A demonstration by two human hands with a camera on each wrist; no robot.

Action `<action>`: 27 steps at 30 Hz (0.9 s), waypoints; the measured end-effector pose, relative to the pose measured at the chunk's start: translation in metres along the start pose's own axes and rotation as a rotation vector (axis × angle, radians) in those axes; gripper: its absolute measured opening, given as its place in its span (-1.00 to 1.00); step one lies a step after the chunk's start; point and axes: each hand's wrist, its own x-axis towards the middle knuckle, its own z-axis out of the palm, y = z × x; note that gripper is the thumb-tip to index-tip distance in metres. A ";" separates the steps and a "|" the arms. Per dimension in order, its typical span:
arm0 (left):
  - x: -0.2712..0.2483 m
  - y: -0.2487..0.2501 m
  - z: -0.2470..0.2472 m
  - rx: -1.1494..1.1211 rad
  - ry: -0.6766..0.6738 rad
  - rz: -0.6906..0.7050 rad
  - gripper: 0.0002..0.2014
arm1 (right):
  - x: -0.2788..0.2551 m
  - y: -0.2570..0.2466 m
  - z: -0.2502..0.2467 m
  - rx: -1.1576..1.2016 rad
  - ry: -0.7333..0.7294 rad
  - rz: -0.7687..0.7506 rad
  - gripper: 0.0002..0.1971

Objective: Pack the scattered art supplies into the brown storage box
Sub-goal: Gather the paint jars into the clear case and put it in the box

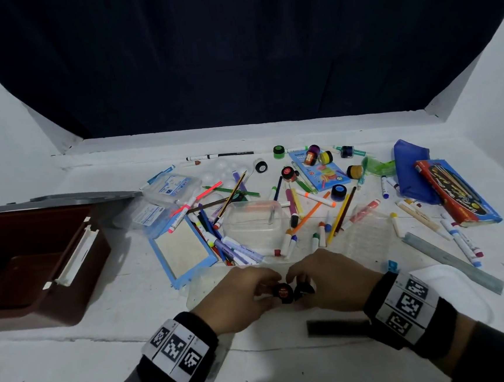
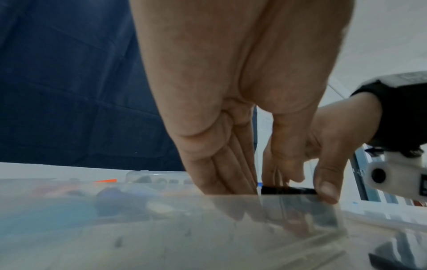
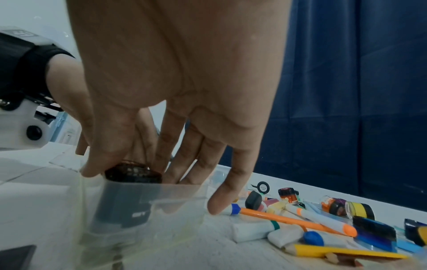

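Note:
Near the table's front, both hands meet over a clear plastic tub [image 1: 194, 290]. My left hand [image 1: 268, 288] pinches a small black paint pot with a red label [image 1: 283, 292]. My right hand [image 1: 298, 282] grips a second black paint pot [image 1: 304, 289] beside it, its ribbed lid [image 3: 133, 173] between thumb and fingers just above the tub wall [image 3: 150, 201]. In the left wrist view a black lid [image 2: 289, 190] shows at the tub rim. The brown storage box [image 1: 79, 285] stands open at the left, about a hand's length from my left hand.
Markers, pencils and several paint pots [image 1: 287, 172] are scattered behind the hands around another clear tub [image 1: 253, 221]. A blue pouch [image 1: 410, 171], a red-blue book [image 1: 458, 191] and a ruler [image 1: 451, 258] lie on the right. A dark bar [image 1: 335, 326] lies by my right wrist.

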 end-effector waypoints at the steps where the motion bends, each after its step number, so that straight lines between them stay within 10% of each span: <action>1: -0.002 -0.002 -0.002 -0.049 -0.010 -0.004 -0.60 | 0.001 0.001 0.000 0.013 0.008 -0.005 -0.54; 16: 0.033 -0.021 -0.100 -0.159 0.377 0.074 -0.86 | 0.042 0.043 -0.056 0.131 0.447 0.125 -0.88; 27: 0.151 -0.081 -0.150 0.304 -0.003 0.041 -0.63 | 0.083 0.149 -0.086 -0.092 0.271 0.441 -0.64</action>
